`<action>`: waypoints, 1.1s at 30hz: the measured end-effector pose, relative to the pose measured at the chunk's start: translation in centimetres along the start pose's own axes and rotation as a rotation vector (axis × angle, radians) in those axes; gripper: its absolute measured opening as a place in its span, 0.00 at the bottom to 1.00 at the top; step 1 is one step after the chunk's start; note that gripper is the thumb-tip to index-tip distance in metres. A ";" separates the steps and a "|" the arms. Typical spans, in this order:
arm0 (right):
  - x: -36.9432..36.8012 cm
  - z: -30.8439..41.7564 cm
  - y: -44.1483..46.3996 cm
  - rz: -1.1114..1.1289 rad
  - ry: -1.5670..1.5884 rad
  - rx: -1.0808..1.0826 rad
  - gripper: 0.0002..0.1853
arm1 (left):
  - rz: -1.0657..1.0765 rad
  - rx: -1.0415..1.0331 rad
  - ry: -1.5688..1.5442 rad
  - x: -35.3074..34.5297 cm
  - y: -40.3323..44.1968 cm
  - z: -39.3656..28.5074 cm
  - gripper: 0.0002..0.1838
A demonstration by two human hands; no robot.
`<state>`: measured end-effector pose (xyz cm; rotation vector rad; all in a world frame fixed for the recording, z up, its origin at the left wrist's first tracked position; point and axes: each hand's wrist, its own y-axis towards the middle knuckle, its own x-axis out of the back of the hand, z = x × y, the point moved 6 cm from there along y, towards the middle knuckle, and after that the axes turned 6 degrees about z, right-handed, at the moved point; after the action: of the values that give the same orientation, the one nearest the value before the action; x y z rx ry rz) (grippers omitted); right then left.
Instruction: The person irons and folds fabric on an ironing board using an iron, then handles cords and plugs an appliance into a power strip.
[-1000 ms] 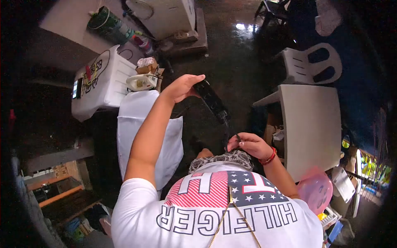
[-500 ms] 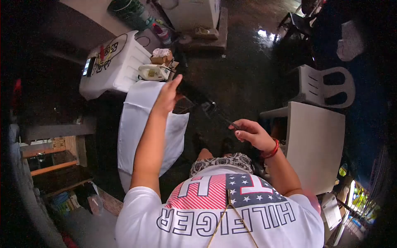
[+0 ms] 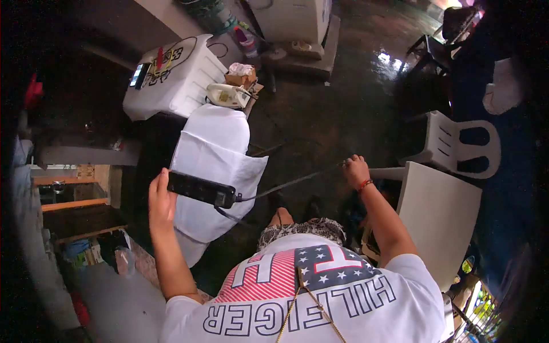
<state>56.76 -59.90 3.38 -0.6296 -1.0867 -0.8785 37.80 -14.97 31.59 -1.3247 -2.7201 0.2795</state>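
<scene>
A long black power strip (image 3: 201, 188) is gripped at its left end by my left hand (image 3: 163, 200), held above the ironing board. A dark cord (image 3: 280, 187) runs from its right end, and another length of cord hangs below it. My right hand (image 3: 355, 170), with a red band at the wrist, is closed on the far part of that cord. Beneath the strip lies a white cloth (image 3: 220, 134) spread over the ironing board. A white iron (image 3: 227, 95) rests at the board's far end.
A white box-like stand (image 3: 186, 80) at the back left carries a phone (image 3: 137, 75) and coiled cord. To the right are a white table (image 3: 437, 214) and a white plastic chair (image 3: 452, 143). A large white appliance (image 3: 291, 20) stands at the back.
My left hand has moved left and nearer, bringing the power strip over the white cloth. My right hand has moved slightly right, and the cord stretches longer between them. The view has shifted.
</scene>
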 end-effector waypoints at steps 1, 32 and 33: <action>-1.1 -0.8 0.8 0.032 0.059 -0.066 0.09 | 0.048 0.021 -0.009 0.7 -0.1 0.7 0.18; 10.3 -4.2 1.3 0.104 1.750 -0.138 0.07 | 0.132 0.101 0.053 -4.1 2.6 2.4 0.18; 12.1 -2.8 1.4 0.161 1.827 -0.056 0.07 | 0.113 0.099 0.128 -5.7 2.4 1.6 0.19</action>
<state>61.71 -64.98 13.65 0.1884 0.6331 -0.9038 42.87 -18.25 29.45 -1.4193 -2.4984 0.3220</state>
